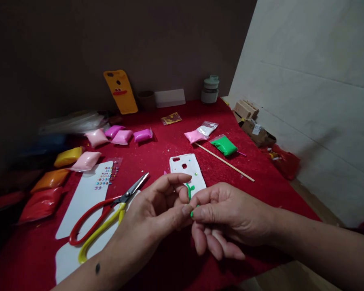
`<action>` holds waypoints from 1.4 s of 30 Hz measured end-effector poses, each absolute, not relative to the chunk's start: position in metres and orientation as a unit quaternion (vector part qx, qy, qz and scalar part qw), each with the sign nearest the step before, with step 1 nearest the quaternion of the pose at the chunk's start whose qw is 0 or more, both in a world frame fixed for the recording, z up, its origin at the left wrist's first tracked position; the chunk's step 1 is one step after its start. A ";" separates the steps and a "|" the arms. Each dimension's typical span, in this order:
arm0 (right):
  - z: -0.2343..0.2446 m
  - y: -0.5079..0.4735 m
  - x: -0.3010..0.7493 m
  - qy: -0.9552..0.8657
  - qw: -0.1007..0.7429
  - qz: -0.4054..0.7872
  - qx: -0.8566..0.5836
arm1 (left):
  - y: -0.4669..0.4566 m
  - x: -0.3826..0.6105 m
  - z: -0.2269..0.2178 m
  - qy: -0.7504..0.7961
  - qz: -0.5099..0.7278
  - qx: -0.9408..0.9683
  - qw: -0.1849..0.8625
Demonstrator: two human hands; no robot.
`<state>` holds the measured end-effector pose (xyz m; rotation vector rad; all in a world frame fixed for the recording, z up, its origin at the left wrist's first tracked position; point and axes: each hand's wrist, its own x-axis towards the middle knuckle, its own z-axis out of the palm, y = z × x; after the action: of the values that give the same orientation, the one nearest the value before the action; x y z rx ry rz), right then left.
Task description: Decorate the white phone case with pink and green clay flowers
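Note:
My left hand [157, 212] and my right hand [227, 220] meet over the red table, fingertips pinched together on a tiny bit of green clay [194, 210]. Just behind them lies a white phone case [185, 167] with a green clay stem [189, 189] stuck on it and a few small dots. Scissors [109, 216] with one red and one yellow handle lie shut to the left of my left hand, on a white sheet [81, 198].
Packets of pink, yellow, orange and red clay [87, 160] lie along the left. A green clay bag [225, 145], a pink packet [194, 136] and a wooden stick [224, 161] lie right of the case. A gem sticker sheet [107, 176], an orange phone case [120, 92] and a jar [210, 89] stand further back.

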<state>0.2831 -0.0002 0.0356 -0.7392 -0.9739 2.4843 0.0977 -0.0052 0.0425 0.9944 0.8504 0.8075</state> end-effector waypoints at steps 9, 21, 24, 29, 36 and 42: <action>0.033 -0.001 0.283 -0.326 0.218 0.886 -0.248 | -0.007 0.093 0.046 0.396 0.339 0.536 0.664; 0.027 -0.001 0.283 -0.294 0.238 0.902 -0.210 | -0.006 0.094 0.044 0.423 0.352 0.591 0.590; 0.024 -0.002 0.282 -0.264 0.249 0.914 -0.179 | -0.005 0.095 0.046 0.429 0.386 0.638 0.510; 0.028 -0.001 0.280 -0.240 0.260 0.922 -0.157 | -0.007 0.095 0.049 0.434 0.397 0.685 0.429; 0.032 -0.003 0.280 -0.213 0.268 0.922 -0.180 | -0.011 0.097 0.043 0.420 0.391 0.731 0.368; 0.033 -0.008 0.279 -0.201 0.287 0.914 -0.202 | -0.009 0.098 0.039 0.395 0.374 0.795 0.268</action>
<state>0.2791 -0.0077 0.0332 -0.5392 -0.5378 2.4428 0.0980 -0.0085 0.0387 2.1450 1.0649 1.0100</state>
